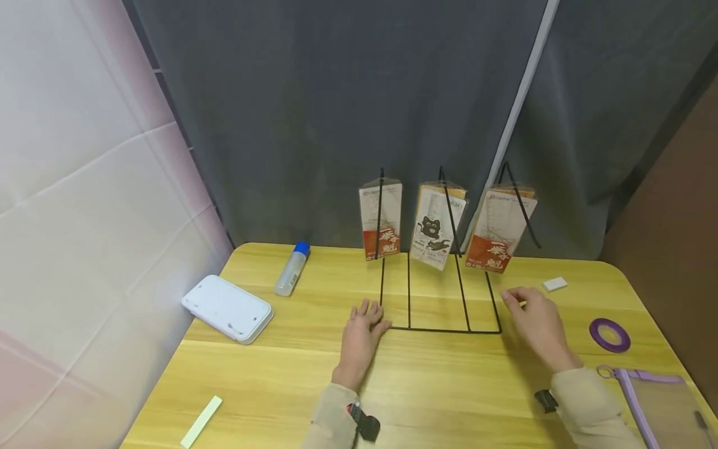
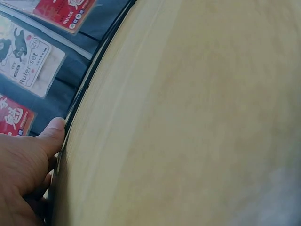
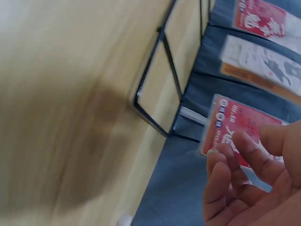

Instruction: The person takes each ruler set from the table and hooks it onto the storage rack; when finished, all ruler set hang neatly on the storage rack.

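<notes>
A black wire display rack (image 1: pixel 443 331) stands on the table, with packaged ruler sets hanging from its three prongs. The left packet (image 1: pixel 370 209) and right packet (image 1: pixel 488 243) are white and red; the middle ruler set packet (image 1: pixel 426 249) has black cats on it. My left hand (image 1: pixel 359 343) rests at the rack's front left corner, fingers extended along the side bar. In the left wrist view, the thumb (image 2: pixel 55 129) lies against the black wire. My right hand (image 1: pixel 538 321) hovers off the rack's right side, fingers loosely bent around nothing, below the right packet.
On the left lie a white tin case (image 1: pixel 227 307), a blue-capped glue tube (image 1: pixel 291 274) and a pale green strip (image 1: pixel 202 422). To the right are a white eraser (image 1: pixel 555 284), a purple tape roll (image 1: pixel 597 337) and a lilac-trimmed zip pouch (image 1: pixel 667 405). A dark curtain (image 1: pixel 314 125) hangs behind.
</notes>
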Available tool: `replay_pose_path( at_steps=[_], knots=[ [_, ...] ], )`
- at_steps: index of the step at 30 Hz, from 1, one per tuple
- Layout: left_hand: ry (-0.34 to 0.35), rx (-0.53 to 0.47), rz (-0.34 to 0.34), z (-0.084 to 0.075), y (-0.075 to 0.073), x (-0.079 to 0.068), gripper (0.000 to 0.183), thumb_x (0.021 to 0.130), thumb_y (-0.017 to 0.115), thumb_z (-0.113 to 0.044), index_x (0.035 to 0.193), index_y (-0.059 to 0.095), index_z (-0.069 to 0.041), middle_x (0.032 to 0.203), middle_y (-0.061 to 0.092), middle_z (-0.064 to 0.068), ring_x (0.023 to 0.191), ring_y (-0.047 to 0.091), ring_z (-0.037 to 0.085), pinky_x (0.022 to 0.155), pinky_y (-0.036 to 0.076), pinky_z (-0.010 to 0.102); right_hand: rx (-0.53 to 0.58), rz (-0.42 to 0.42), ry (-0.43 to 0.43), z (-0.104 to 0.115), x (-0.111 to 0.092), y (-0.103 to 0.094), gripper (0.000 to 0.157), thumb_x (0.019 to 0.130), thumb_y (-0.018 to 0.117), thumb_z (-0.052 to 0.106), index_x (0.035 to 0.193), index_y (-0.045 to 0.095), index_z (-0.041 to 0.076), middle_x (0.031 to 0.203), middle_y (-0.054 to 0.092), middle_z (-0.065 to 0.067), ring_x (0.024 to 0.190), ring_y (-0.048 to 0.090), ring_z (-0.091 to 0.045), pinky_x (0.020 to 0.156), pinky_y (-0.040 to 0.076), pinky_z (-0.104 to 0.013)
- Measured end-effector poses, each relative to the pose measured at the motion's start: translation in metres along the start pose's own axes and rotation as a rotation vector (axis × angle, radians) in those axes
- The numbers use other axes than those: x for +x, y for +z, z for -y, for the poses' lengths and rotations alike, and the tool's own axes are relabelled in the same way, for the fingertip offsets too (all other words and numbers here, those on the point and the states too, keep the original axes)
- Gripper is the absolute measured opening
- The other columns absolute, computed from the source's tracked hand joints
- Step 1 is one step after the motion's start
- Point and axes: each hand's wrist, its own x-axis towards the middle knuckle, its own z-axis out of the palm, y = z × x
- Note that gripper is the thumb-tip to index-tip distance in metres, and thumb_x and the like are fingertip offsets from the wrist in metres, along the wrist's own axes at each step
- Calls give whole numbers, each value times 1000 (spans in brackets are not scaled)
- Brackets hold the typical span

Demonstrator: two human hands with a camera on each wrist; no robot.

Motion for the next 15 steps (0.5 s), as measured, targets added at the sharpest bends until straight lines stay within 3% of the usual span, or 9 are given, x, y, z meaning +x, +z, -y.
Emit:
replay_pose_path(
  at_steps=[4,8,11,15],
  knots=[
    [2,7,1,0,0,1,44,82,68,-28,120,61,-8,134,47,8,134,31,26,109,20,45,-43,-7,-22,-1,-6,12,41,98,45,37,111,65,3,99,59,-15,79,57,-26,59,45,-37],
    [1,5,8,0,0,2,44,82,68,-29,121,60,-8,135,47,8,134,31,26,109,19,45,-40,9,-7,-3,-12,22,38,97,48,34,113,64,3,99,59,-15,81,59,-26,58,47,-35],
    [0,-1,6,0,0,1,44,82,68,-28,120,61,-7,134,47,9,134,31,25,109,19,44,-34,27,8,-4,-16,26,44,97,47,38,118,61,1,104,57,-18,88,58,-30,63,49,-40],
    [8,9,-1,2,2,1,43,82,69,-28,119,61,-7,134,48,9,133,32,25,110,18,41,-43,84,16,-8,-20,30,61,97,41,47,131,48,-2,123,46,-27,106,49,-42,78,46,-54]
  ],
)
